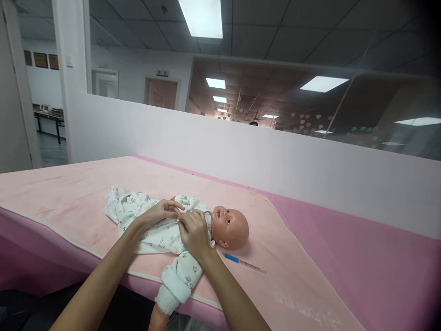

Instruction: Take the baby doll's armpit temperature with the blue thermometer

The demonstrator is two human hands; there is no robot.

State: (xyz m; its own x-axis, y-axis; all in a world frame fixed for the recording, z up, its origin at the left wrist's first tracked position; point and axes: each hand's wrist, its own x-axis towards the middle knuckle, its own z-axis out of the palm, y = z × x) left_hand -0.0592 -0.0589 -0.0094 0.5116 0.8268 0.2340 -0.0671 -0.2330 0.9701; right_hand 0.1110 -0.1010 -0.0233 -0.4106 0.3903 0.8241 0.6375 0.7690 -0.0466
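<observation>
A baby doll [230,227] lies on its back, its head to the right. It wears white patterned clothes [161,239] that reach past its feet on the left. Over the doll's chest, my left hand [163,211] bends its fingers in and pinches at the front of the clothes. My right hand [195,230] rests beside it near the collar, fingers curled on the same cloth. The fingertips of both hands nearly meet, and the exact bit of fabric between them is hidden. One sleeved doll arm [181,276] hangs toward the near edge.
A thermometer with a blue end [231,258] lies near the doll's head. A pale pink towel [292,271] covers the darker pink table cover [372,248]. A white low wall [241,149] with glass above stands behind. At left is a doorway with a distant table [50,115].
</observation>
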